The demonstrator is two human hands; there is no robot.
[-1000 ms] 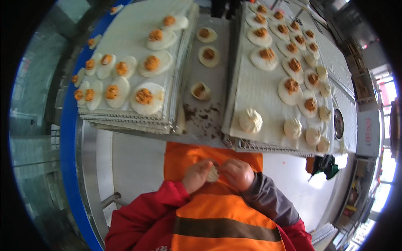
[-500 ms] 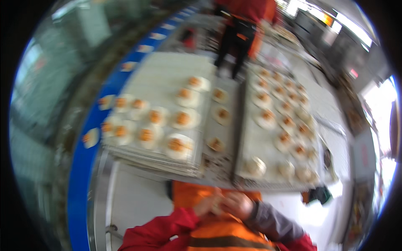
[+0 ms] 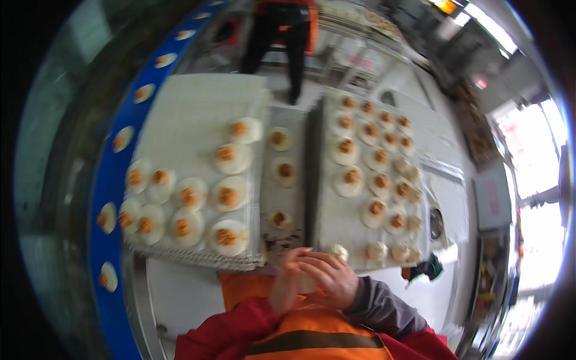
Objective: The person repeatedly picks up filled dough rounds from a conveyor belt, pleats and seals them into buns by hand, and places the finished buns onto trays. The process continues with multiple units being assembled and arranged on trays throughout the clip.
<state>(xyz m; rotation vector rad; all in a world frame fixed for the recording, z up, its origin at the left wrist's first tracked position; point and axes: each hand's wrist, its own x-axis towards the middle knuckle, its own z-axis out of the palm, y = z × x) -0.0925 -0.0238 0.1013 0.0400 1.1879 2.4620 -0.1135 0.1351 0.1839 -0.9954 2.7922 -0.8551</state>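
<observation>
Workroom, pale floor, seen with the hands as centre of the dial. At 10 to 11 o'clock: blue conveyor belt (image 3: 113,180), carrying dough rounds, and beside it a stack of pale trays (image 3: 204,108) with more rounds topped in orange filling. At 12: narrow grey strip (image 3: 273,198) with three rounds in browner filling and dark crumbs, and a person (image 3: 282,42) beyond. At 1: second tray stack (image 3: 336,222), holding filled rounds and closed, pleated buns (image 3: 377,251).

Item in hand: one pale piece of dough (image 3: 307,284), near the wearer's body, above the orange apron (image 3: 300,329). Orientation: the visible portion shows no clear long axis, and I cannot tell which way its top faces.

Grip: left hand (image 3: 285,285) upright along its 9 o'clock side, fingers toward 12; right hand (image 3: 333,279) curved over from 3 o'clock, fingers reaching toward 10. Both are closed about the dough, fingertips meeting above it.

Obscured: most of the dough, behind the fingers; both thumbs, hard to make out; the person's head, cut off by the upper edge; the nearest pleated bun, partly behind the right hand.

Markings: reddish marks on a pale board (image 3: 489,207) at 2 o'clock, too blurred to read.
</observation>
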